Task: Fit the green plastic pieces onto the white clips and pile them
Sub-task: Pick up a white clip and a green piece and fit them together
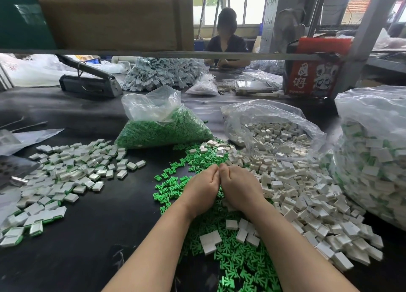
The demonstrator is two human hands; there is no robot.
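The loose green plastic pieces (222, 243) lie in a wide spread on the black table (92, 236), from the centre down to 6 o'clock, and both forearms come over them. The left hand (202, 189) and the right hand (238, 187) meet at the centre, thumb tips touching, fingers curled inward and downward. What they hold is hidden under the palms, so I cannot tell if they grasp a piece.

The white clips (303, 195) make a heap at 3 o'clock, just beside the right hand, and a few lie on the green pieces near the right forearm. The finished pile (66, 173), white with green edges, is at 9 o'clock, well apart from the hands.

At 12 o'clock a bag of green pieces (162, 127) stands, and an open bag of white clips (272, 133) at 1 o'clock. A big full bag (371, 155) closes the right edge. Bare table shows between the finished pile and the left forearm, at 7 o'clock. Another person (226, 43) sits far behind.
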